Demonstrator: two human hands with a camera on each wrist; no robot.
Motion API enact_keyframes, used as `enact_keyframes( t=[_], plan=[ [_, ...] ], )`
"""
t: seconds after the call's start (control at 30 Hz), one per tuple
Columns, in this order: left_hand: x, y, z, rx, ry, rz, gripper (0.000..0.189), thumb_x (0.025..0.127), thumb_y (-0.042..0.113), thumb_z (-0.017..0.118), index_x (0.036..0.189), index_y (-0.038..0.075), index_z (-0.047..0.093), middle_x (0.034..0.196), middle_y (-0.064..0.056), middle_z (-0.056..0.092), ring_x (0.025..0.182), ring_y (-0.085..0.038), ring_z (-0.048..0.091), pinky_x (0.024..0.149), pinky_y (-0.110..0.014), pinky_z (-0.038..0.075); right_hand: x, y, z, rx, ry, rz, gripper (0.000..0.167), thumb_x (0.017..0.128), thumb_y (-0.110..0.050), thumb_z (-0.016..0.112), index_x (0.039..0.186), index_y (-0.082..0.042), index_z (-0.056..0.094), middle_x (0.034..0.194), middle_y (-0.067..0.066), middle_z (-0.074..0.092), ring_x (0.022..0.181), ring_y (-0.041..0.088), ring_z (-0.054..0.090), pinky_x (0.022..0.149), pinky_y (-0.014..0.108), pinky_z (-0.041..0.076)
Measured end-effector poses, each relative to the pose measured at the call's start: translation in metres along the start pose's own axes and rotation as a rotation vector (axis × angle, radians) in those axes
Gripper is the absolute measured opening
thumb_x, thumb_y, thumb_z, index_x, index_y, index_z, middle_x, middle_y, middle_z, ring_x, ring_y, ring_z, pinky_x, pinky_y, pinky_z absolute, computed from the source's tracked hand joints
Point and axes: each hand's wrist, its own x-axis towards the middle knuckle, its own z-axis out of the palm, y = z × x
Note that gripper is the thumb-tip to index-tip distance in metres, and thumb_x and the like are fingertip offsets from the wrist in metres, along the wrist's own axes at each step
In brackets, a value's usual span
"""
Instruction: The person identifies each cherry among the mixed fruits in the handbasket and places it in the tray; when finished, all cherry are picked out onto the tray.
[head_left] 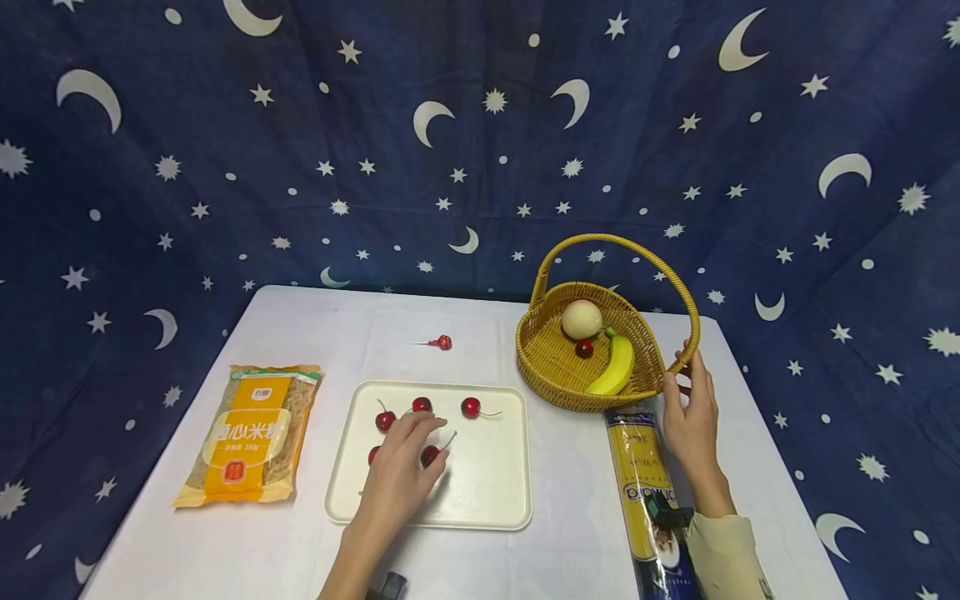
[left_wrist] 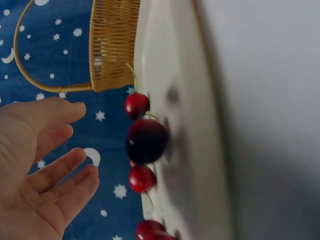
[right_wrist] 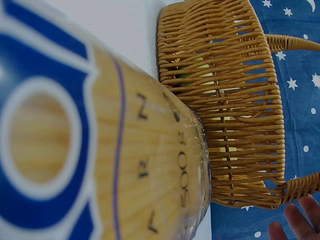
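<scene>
My left hand is over the cream tray, fingers loosely bent and thumb apart. In the left wrist view, nothing lies between these fingers, and a dark red cherry is close by. Several red cherries with stems lie on the tray, some partly hidden by the hand. At right, my right hand holds the wicker basket at the base of its handle, thumb in front. Inside the basket are a yellow banana, a round beige fruit and one cherry.
A pack of spaghetti lies in front of the basket, beside my right forearm. At left is an orange bag of rice noodles. A red-wrapped lollipop lies behind the tray. A dark blue star-patterned cloth hangs beyond the table.
</scene>
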Motion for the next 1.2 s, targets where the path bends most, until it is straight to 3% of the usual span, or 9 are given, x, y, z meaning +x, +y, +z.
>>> enact_keyframes(
  t=[0.3, 0.5, 0.73, 0.97, 1.2],
  plan=[
    [0.039, 0.018, 0.011, -0.079, -0.028, 0.072, 0.041, 0.082, 0.009, 0.090, 0.120, 0.014, 0.075, 0.122, -0.001, 0.072, 0.115, -0.023, 0.069, 0.095, -0.040, 0.060, 0.000, 0.001, 0.000, 0.000, -0.003, 0.006, 0.063, 0.112, -0.014, 0.050, 0.169, -0.031, 0.030, 0.155, 0.016, 0.054, 0.135, 0.019, 0.052, 0.102, 0.012, 0.041],
    [0.071, 0.034, 0.023, -0.135, -0.072, 0.072, 0.039, 0.086, 0.011, 0.087, 0.123, 0.015, 0.075, 0.124, -0.002, 0.073, 0.115, -0.023, 0.069, 0.097, -0.039, 0.061, 0.001, 0.001, -0.001, 0.007, -0.007, 0.012, 0.064, 0.112, -0.015, 0.050, 0.169, -0.036, 0.029, 0.156, 0.018, 0.053, 0.134, 0.032, 0.055, 0.101, 0.010, 0.039],
    [0.106, 0.048, 0.044, -0.185, -0.118, 0.110, 0.039, 0.089, 0.013, 0.085, 0.126, 0.013, 0.074, 0.126, -0.004, 0.074, 0.116, -0.025, 0.070, 0.099, -0.040, 0.060, 0.001, 0.001, -0.001, 0.016, -0.012, 0.015, 0.060, 0.113, -0.016, 0.050, 0.169, -0.027, 0.032, 0.155, 0.022, 0.052, 0.134, 0.036, 0.056, 0.100, 0.006, 0.035],
    [0.146, 0.071, 0.064, -0.179, -0.258, 0.115, 0.041, 0.092, 0.017, 0.081, 0.132, 0.014, 0.071, 0.130, -0.005, 0.072, 0.122, -0.025, 0.068, 0.103, -0.042, 0.058, 0.001, 0.001, -0.002, 0.014, -0.014, 0.023, 0.061, 0.113, -0.017, 0.050, 0.169, -0.033, 0.030, 0.154, 0.021, 0.052, 0.134, 0.033, 0.056, 0.100, 0.006, 0.034],
    [0.184, 0.094, 0.088, -0.119, -0.449, 0.132, 0.050, 0.094, 0.020, 0.080, 0.141, 0.012, 0.066, 0.142, -0.006, 0.067, 0.131, -0.025, 0.065, 0.111, -0.041, 0.055, 0.001, 0.001, -0.002, 0.005, -0.018, 0.008, 0.059, 0.112, -0.015, 0.050, 0.168, -0.024, 0.032, 0.153, 0.020, 0.053, 0.136, 0.032, 0.054, 0.101, 0.007, 0.037]
  ],
)
